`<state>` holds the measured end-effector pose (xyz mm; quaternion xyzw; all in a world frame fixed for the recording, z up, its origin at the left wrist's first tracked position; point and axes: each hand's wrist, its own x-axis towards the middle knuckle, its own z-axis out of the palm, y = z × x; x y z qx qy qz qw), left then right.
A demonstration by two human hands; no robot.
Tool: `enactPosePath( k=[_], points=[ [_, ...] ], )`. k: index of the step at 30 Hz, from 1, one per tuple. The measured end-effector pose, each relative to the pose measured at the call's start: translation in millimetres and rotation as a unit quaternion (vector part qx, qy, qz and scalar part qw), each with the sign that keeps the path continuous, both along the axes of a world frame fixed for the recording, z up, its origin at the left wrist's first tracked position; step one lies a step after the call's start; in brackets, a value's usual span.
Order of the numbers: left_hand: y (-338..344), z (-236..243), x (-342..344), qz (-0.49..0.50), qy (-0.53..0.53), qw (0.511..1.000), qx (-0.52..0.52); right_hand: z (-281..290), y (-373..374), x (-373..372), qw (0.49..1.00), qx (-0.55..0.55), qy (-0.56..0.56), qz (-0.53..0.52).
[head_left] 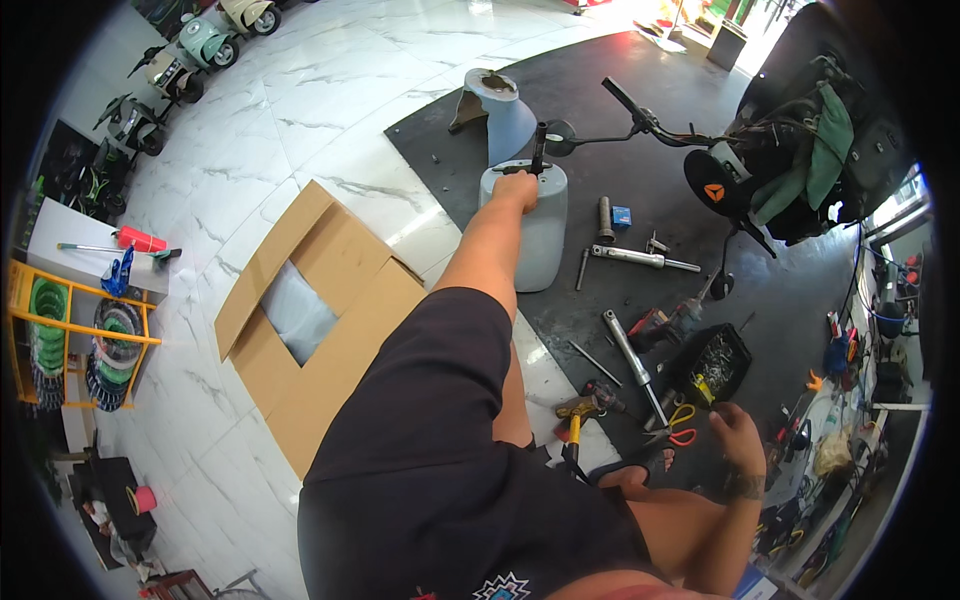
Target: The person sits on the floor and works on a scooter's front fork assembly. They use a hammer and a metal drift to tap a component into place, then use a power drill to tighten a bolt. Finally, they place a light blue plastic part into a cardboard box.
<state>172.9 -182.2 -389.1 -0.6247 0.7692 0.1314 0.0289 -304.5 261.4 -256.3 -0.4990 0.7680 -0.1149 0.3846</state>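
Observation:
My left hand stretches forward to the top of a light grey plastic container. Its fingers are closed around a dark piece there, next to an upright black grip; the hand hides most of what it holds. My right hand hovers at the lower right with its fingers loosely bent and the thumb apart, and no held thing shows. Just beyond it lies a black tray of small metal fasteners, with a yellow item at its near edge. Scissors with orange and yellow handles lie beside that hand.
A second shock absorber lies past the nearer one on the dark mat. Around them are a hammer, a red power drill and a blue box. A cardboard box stands left; a partly stripped scooter stands right.

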Motion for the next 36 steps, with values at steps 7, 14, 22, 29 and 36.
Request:
enactPosePath(
  k=[7,14,22,29,36],
  points=[
    [-1.6,19.7,-15.6,-0.018,-0.023,0.999,-0.036,2.1,-4.1,0.1,1.000,0.002,0.012,0.005],
    [9.3,50.1,-1.9,-0.051,-0.033,0.995,-0.083,5.3,-8.2,1.1,0.999,-0.014,0.034,0.020],
    [19.9,127.2,-3.7,-0.044,-0.036,0.992,-0.109,12.9,-6.5,6.2,1.000,-0.026,0.003,0.011],
    [37.5,187.9,13.3,-0.048,-0.030,0.991,-0.125,23.5,-3.5,11.1,1.000,-0.026,-0.012,0.004],
    [63.3,220.4,54.4,-0.052,0.009,0.979,-0.197,16.7,9.9,-1.5,0.998,-0.058,-0.027,-0.006]
  ],
)
